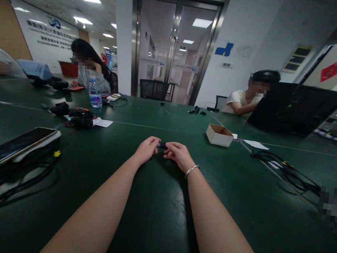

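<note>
Both my arms reach forward over the dark green table. Between my fingertips is a small dark, short stick-like piece, too small to name surely. My left hand pinches its left end, where a greyish bit shows. The right end is pinched by my right hand, whose wrist wears a silver bangle. The fingers cover much of the piece, and it is held just above the tabletop.
An open cardboard box stands beyond my right hand. To the left lie a phone, black cables and dark gadgets, with a water bottle behind. More cables and a black monitor are at right. Several people sit around.
</note>
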`<state>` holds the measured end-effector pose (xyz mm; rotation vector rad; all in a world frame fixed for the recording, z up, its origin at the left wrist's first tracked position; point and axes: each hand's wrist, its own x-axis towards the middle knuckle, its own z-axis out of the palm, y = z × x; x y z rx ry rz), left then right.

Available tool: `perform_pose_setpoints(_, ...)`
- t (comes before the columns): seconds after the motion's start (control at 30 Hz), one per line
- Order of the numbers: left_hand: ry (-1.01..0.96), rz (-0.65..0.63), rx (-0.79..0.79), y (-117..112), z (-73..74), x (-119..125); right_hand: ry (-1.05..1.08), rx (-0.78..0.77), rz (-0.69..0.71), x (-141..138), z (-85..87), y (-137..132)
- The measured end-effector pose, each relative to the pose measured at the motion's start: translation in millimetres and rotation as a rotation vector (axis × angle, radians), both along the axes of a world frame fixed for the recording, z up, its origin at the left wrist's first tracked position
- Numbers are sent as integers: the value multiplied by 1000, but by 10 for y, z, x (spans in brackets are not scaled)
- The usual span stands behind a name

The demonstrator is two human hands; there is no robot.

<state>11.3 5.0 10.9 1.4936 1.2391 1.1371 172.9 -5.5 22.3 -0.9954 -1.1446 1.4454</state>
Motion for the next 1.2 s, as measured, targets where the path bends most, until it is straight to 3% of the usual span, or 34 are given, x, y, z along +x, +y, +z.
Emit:
perform_pose_setpoints(0.37, 0, -28, 57, -40, 41, 7, 15, -8, 2, -3, 16, -7)
perform_pose_setpoints(0.5, -7, -15, -12, -33, 43, 11, 0, -13, 6, -4, 20, -14)
perform_pose_setpoints(1.2, -17, -20, -21, -29, 47, 10, -4, 5, 18, -4, -2, 2)
